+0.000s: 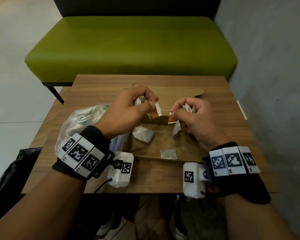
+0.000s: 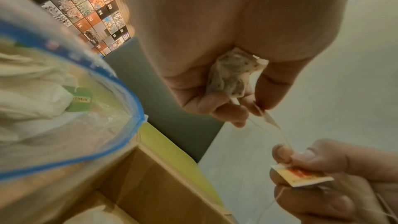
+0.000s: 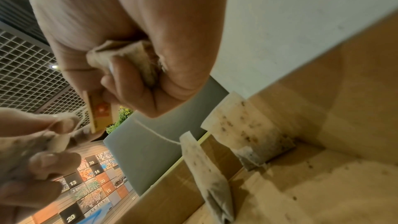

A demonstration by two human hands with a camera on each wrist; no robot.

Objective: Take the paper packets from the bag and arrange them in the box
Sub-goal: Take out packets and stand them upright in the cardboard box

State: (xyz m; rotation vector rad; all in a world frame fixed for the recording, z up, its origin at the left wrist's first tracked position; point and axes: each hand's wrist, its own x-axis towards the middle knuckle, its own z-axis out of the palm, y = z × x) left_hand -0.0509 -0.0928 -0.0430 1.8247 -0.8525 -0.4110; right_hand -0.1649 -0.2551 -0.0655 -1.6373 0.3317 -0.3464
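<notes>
Both hands hover over the open cardboard box (image 1: 189,153). My left hand (image 1: 151,103) grips a crumpled paper packet (image 2: 232,77) and pinches its string near an orange-and-white tag (image 1: 155,111). My right hand (image 1: 176,113) grips another packet (image 3: 129,57) and pinches a second orange tag (image 1: 172,118); a thin string runs between the hands. A third packet (image 1: 177,130) dangles below the right hand. Two packets (image 1: 143,134) (image 1: 168,154) lie on the box floor. The clear zip bag (image 1: 83,122) with more packets lies left of the box, under my left wrist.
The box stands on a small wooden table (image 1: 154,177), its brown flap (image 1: 180,92) lying open toward the far side. A green bench (image 1: 128,49) stands beyond the table and a grey wall (image 1: 275,66) at the right. A black bag (image 1: 16,170) sits at lower left.
</notes>
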